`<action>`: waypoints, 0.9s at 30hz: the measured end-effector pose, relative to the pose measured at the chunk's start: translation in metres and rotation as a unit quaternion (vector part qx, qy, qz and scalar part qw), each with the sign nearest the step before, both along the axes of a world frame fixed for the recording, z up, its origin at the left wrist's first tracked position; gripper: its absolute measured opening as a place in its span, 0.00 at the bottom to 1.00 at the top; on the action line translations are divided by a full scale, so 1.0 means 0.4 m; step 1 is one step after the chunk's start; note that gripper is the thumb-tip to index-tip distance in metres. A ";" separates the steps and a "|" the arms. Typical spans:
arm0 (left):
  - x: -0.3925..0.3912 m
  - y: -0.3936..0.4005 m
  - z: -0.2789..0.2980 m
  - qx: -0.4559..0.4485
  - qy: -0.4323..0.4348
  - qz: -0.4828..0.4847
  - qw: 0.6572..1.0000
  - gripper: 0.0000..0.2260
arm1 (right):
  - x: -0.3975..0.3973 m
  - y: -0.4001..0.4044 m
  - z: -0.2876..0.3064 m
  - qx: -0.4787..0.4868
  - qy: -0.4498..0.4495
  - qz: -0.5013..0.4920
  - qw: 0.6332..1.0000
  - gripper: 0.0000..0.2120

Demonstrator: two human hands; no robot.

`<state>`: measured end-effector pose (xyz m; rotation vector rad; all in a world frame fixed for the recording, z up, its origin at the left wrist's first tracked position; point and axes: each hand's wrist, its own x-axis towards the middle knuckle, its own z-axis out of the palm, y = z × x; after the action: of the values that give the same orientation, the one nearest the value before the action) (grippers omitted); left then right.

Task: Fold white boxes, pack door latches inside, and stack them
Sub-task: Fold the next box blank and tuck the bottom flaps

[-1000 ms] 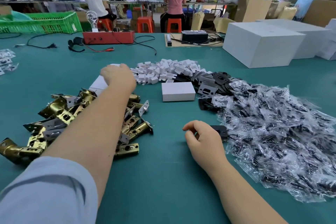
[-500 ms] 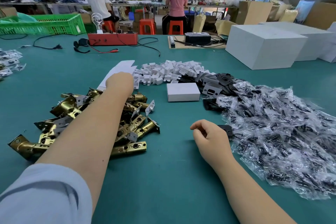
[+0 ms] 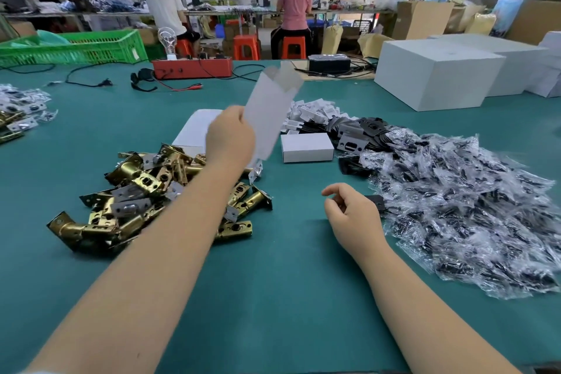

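Left hand [image 3: 230, 138] grips a flat white box blank [image 3: 271, 114], raised at frame centre above the stack of blanks [image 3: 194, 130]. Right hand [image 3: 353, 215] hovers loosely curled, holding nothing, over the green surface [image 3: 288, 297]. Brass door latches [image 3: 145, 191] lie centre left. Recommended: bring both hands to the blank, square the creases, then tuck the flaps fully.

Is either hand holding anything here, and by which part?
The left hand grips a flat unfolded white box by its lower edge; the right hand holds nothing.
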<state>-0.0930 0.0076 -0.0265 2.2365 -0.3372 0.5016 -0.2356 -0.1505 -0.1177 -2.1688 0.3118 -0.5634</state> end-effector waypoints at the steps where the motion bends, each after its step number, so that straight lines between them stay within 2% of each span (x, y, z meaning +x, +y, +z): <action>1: -0.036 -0.007 -0.017 -0.047 0.029 -0.030 0.998 0.10 | -0.001 0.002 0.003 0.012 -0.006 -0.004 1.000 0.08; 4: -0.129 -0.034 -0.082 -0.206 0.143 -0.109 0.962 0.12 | -0.007 0.013 0.015 0.103 -0.027 -0.011 0.994 0.12; 8: -0.207 -0.053 -0.150 -0.333 0.211 -0.140 0.908 0.16 | -0.023 0.012 0.024 0.214 -0.050 -0.003 0.975 0.15; 10: -0.233 -0.050 -0.167 -0.351 0.233 -0.182 0.889 0.18 | -0.031 0.008 0.026 0.219 -0.054 0.002 0.974 0.17; 13: -0.251 -0.040 -0.176 -0.337 0.245 -0.225 0.881 0.18 | -0.036 0.003 0.026 0.194 -0.051 0.000 0.980 0.18; 15: -0.260 -0.037 -0.176 -0.380 0.294 -0.270 0.834 0.14 | -0.036 0.003 0.026 0.179 -0.044 0.002 0.983 0.20; 17: -0.265 -0.039 -0.172 -0.440 0.367 -0.317 0.756 0.17 | -0.032 0.003 0.024 0.178 -0.040 0.013 0.983 0.20; 18: -0.265 -0.041 -0.167 -0.466 0.384 -0.326 0.727 0.19 | -0.031 0.002 0.024 0.180 -0.036 0.019 0.983 0.20; 22: -0.246 -0.046 -0.167 -0.549 0.365 -0.320 0.681 0.32 | -0.029 0.001 0.024 0.187 0.007 0.059 0.981 0.19; 24: -0.240 -0.040 -0.174 -0.572 0.377 -0.328 0.651 0.37 | -0.029 0.008 0.020 0.187 0.016 0.080 0.979 0.15; 26: -0.240 -0.033 -0.177 -0.588 0.400 -0.346 0.612 0.38 | -0.028 0.016 0.017 0.191 0.017 0.090 0.977 0.09; 27: -0.240 -0.031 -0.178 -0.588 0.408 -0.352 0.603 0.37 | -0.026 0.021 0.016 0.186 0.022 0.092 0.978 0.09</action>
<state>-0.1891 -0.0046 -0.0979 0.6901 -0.2319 -0.6311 -0.2462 -0.1422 -0.1113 -1.8237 0.2168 -0.3236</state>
